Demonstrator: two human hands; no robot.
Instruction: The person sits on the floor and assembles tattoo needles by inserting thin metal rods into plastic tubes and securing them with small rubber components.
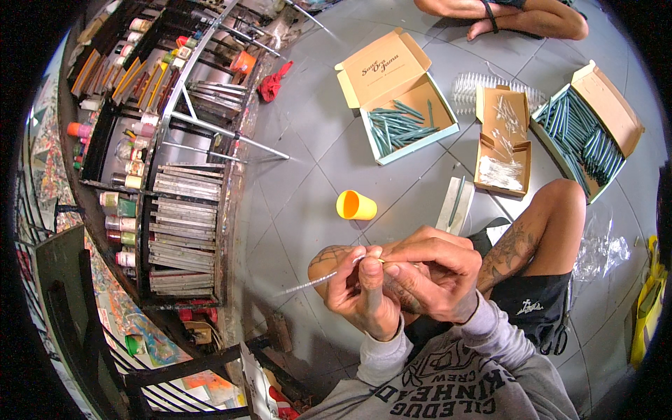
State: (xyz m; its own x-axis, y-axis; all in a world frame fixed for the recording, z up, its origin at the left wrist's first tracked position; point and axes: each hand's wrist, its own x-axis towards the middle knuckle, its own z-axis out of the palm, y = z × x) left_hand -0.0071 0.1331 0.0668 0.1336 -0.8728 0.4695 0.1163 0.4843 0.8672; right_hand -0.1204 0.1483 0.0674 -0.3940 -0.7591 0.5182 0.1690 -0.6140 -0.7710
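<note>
Whitish, the thin strip point(311, 284) juts above the floor point(294, 203) from the left hand point(374, 308), whose fingers pinch it, while the right hand point(441, 273) grasps a small yellowish piece point(381, 260) beside it, likely best worked with light, steady fingertip pressure.

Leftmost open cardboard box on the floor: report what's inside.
The leftmost open cardboard box holds a loose pile of slim, dark teal, pen-like sticks. Some bare brown cardboard shows past them, toward the lid. Anything beneath the pile is covered and can't be seen.
</note>
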